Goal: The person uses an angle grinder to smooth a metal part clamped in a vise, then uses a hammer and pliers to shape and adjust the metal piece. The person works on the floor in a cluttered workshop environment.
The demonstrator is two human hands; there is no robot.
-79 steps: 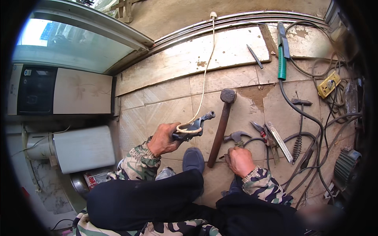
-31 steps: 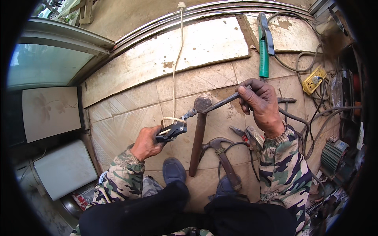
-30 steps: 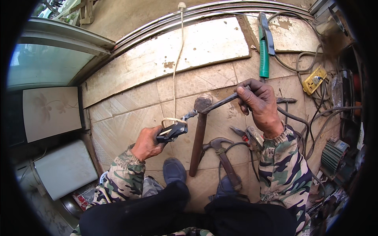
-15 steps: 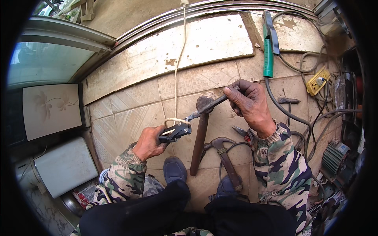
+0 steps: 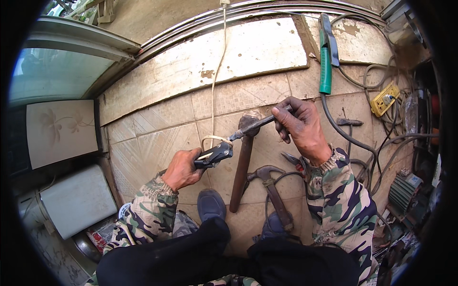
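Observation:
My left hand [image 5: 183,169] is closed around a black plier-like tool [image 5: 217,155] with silvery rivets. A loop of cream cord [image 5: 213,138] lies over its top. My right hand [image 5: 303,125], fingers darkened with grime, pinches the upper end of a dark metal rod [image 5: 261,123]. The rod slants down to the left, its flattened, lighter end meeting the tool's jaws; the exact contact is too small to tell. Below the rod, on the tiles, lies a heavy hammer [image 5: 243,171] with a long brown handle. A claw hammer [image 5: 274,193] rests nearer my feet.
A green-handled welding clamp [image 5: 325,69] lies at the far right on its thick black cable [image 5: 343,136]. Further right are a yellow socket box [image 5: 385,98], a small hammer [image 5: 350,125] and a finned motor [image 5: 405,190]. Red-handled pliers [image 5: 296,164] lie near my right sleeve.
Both hands keep their holds. The tool and the rod's lower end have shifted very slightly to the right and up.

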